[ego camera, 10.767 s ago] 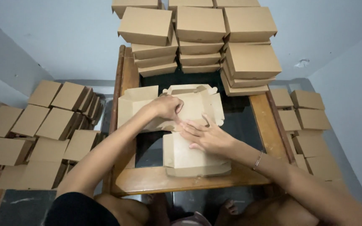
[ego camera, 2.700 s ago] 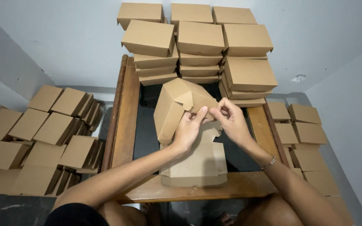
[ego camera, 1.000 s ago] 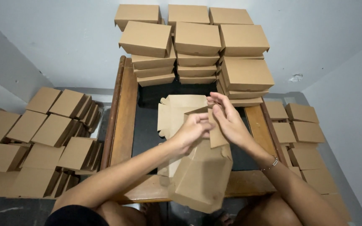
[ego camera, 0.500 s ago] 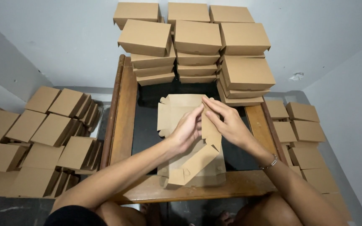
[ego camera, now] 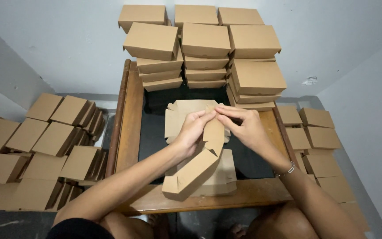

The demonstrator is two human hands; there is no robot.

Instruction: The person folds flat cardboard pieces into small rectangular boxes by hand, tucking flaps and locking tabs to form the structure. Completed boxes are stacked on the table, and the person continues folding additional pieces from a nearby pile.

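Both grips pinch one upright flap: left hand and right hand meet fingertip to fingertip above the half-folded cardboard box, which runs toward the person on the bench.

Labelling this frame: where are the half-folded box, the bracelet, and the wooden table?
half-folded box [ego camera: 191, 175], head view, lower side panel.
bracelet [ego camera: 287, 169], head view, on the right wrist.
wooden table [ego camera: 129, 128], head view, bare left edge.

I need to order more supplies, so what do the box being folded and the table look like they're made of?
The box blank in the left hand and right hand looks like plain brown cardboard, matte, with die-cut tabs and crisp creases. The table seems to be glossy varnished wood, showing grain, with a dark inset top, possibly glass.
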